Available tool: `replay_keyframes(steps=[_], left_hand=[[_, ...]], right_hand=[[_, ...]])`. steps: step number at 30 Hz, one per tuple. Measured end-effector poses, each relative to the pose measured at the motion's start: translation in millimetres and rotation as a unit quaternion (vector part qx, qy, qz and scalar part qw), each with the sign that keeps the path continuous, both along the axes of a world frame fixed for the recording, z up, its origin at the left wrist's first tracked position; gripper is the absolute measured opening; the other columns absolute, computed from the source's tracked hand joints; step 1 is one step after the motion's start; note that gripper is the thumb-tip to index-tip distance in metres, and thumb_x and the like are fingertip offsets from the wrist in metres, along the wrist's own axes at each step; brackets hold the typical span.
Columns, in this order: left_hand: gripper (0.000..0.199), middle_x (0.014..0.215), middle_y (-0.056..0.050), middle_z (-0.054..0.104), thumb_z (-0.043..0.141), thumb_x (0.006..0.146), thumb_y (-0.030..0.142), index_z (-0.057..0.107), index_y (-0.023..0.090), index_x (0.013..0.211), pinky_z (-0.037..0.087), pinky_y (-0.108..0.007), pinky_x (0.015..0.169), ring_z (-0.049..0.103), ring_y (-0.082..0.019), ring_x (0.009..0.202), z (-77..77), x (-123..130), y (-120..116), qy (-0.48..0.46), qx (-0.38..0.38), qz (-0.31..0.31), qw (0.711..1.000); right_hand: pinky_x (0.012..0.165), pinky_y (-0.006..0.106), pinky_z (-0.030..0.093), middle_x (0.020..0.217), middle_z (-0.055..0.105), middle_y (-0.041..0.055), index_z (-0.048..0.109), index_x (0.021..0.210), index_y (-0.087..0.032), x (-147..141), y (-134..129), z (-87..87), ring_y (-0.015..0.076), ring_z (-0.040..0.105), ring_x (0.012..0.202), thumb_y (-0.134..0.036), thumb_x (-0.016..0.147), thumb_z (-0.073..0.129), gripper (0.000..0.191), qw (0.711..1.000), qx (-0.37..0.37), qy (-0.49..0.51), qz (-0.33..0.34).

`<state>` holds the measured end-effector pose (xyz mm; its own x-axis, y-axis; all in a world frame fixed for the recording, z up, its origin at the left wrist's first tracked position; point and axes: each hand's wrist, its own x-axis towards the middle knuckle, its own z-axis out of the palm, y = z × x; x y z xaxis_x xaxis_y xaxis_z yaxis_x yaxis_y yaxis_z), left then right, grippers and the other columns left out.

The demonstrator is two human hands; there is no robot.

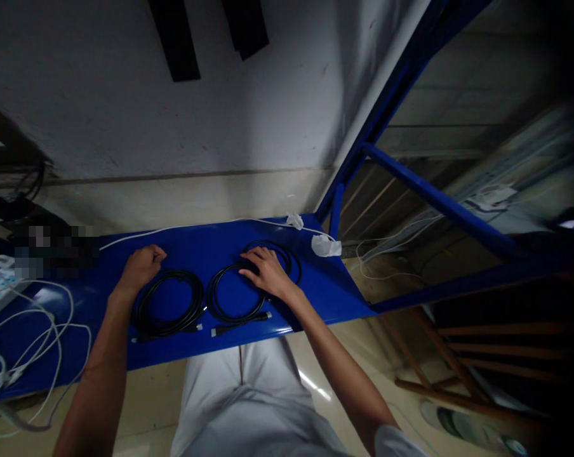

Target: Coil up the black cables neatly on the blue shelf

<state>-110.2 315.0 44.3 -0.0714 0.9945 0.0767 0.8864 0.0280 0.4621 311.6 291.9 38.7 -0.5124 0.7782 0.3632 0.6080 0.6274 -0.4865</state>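
Observation:
Two coils of black cable lie side by side on a blue tabletop [220, 238], with a third loop partly behind them. My left hand [143, 266] rests with curled fingers at the upper left of the left cable coil [199, 298]; nothing shows in it. Over the middle cable coil [213, 295], my right hand [268, 273] lies palm down, thumb and fingers apart, covering part of the cable. Beyond that hand curves the right-hand cable loop [299, 266]. Cable plugs [220, 331] sit near the table's front edge.
A white power strip [1, 292] and tangled white cables [53, 327] occupy the left end. Along the back runs a white cord [186, 226], with crumpled white pieces [326, 245] at right. A blue metal frame [439, 197] rises on the right, near a wooden chair [458, 381].

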Motion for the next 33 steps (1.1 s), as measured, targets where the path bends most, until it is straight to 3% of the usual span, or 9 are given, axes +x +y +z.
replay_keyframes(steps=[2, 5, 7, 10, 14, 18, 22, 29, 33], left_hand=[[0.027, 0.105, -0.013, 0.081, 0.058, 0.092, 0.040, 0.075, 0.020, 0.099, 0.057, -0.047, 0.103, 0.075, -0.033, 0.101, 9.0, 18, -4, -0.020, 0.045, -0.012, 0.999], [0.037, 0.116, -0.011, 0.080, 0.057, 0.101, 0.048, 0.075, 0.019, 0.116, 0.056, -0.043, 0.103, 0.073, -0.029, 0.104, 18.9, 62, -10, -0.096, 0.109, -0.057, 0.988], [0.036, 0.117, -0.010, 0.080, 0.056, 0.104, 0.049, 0.077, 0.021, 0.114, 0.055, -0.041, 0.102, 0.073, -0.027, 0.105, 17.4, 99, -13, -0.145, 0.106, -0.107, 0.978], [0.029, 0.108, -0.010, 0.080, 0.058, 0.105, 0.045, 0.076, 0.022, 0.104, 0.056, -0.039, 0.096, 0.074, -0.027, 0.100, 2.4, 153, -12, -0.211, 0.086, -0.143, 0.963], [0.024, 0.102, -0.010, 0.079, 0.057, 0.105, 0.042, 0.071, 0.022, 0.103, 0.056, -0.039, 0.092, 0.075, -0.027, 0.096, -24.8, 198, -6, -0.274, 0.101, -0.097, 0.952], [0.028, 0.102, -0.010, 0.080, 0.059, 0.105, 0.046, 0.071, 0.021, 0.104, 0.056, -0.040, 0.093, 0.076, -0.026, 0.097, -39.8, 201, 2, -0.306, 0.097, -0.066, 0.945], [0.035, 0.096, -0.011, 0.080, 0.066, 0.100, 0.052, 0.073, 0.018, 0.104, 0.058, -0.039, 0.091, 0.078, -0.026, 0.093, -39.6, 180, 12, -0.357, 0.064, -0.088, 0.928], [0.044, 0.101, -0.013, 0.083, 0.080, 0.091, 0.057, 0.081, 0.016, 0.105, 0.060, -0.041, 0.096, 0.079, -0.027, 0.096, -31.1, 173, 12, -0.433, 0.033, -0.111, 0.894], [0.044, 0.104, -0.013, 0.084, 0.085, 0.087, 0.056, 0.083, 0.016, 0.105, 0.061, -0.040, 0.097, 0.080, -0.027, 0.099, -29.7, 174, 7, -0.441, 0.018, -0.110, 0.891]], right_hand=[[0.109, 0.053, 0.046, 0.133, 0.070, 0.0136, 0.072, 0.138, -0.024, -10, 22, -2.1, 0.0320, 0.061, 0.126, -0.045, 0.097, 0.082, 0.047, 0.999, -0.009, -0.030, 0.038], [0.108, 0.051, 0.044, 0.122, 0.073, 0.0099, 0.080, 0.112, -0.024, -19, 44, -4.1, 0.0302, 0.061, 0.120, -0.038, 0.091, 0.090, 0.027, 0.994, -0.034, -0.060, 0.083], [0.106, 0.048, 0.043, 0.117, 0.074, 0.0077, 0.079, 0.101, -0.023, -21, 52, -5.8, 0.0284, 0.061, 0.118, -0.033, 0.091, 0.090, 0.018, 0.992, -0.042, -0.061, 0.100], [0.105, 0.044, 0.043, 0.111, 0.076, 0.0067, 0.076, 0.104, -0.022, -19, 54, -10.2, 0.0262, 0.063, 0.115, -0.032, 0.095, 0.086, 0.016, 0.993, -0.030, -0.033, 0.111], [0.107, 0.042, 0.045, 0.107, 0.078, 0.0058, 0.072, 0.113, -0.023, -11, 52, -16.0, 0.0237, 0.069, 0.109, -0.031, 0.104, 0.074, 0.012, 0.994, -0.028, 0.029, 0.100], [0.097, 0.037, 0.053, 0.099, 0.080, 0.0046, 0.074, 0.108, -0.022, -7, 50, -16.0, 0.0225, 0.075, 0.095, -0.036, 0.106, 0.070, 0.015, 0.977, -0.127, 0.129, 0.110], [0.094, 0.036, 0.056, 0.099, 0.082, 0.0046, 0.076, 0.107, -0.022, -9, 48, -12.0, 0.0228, 0.077, 0.094, -0.044, 0.103, 0.072, 0.023, 0.951, -0.211, 0.199, 0.109], [0.094, 0.037, 0.054, 0.089, 0.082, 0.0047, 0.073, 0.122, -0.019, -13, 46, -6.8, 0.0224, 0.077, 0.093, -0.051, 0.109, 0.061, 0.036, 0.932, -0.241, 0.253, 0.092], [0.088, 0.034, 0.054, 0.087, 0.082, 0.0051, 0.076, 0.118, -0.018, -14, 46, -5.4, 0.0220, 0.076, 0.089, -0.056, 0.108, 0.060, 0.043, 0.926, -0.255, 0.262, 0.094]])
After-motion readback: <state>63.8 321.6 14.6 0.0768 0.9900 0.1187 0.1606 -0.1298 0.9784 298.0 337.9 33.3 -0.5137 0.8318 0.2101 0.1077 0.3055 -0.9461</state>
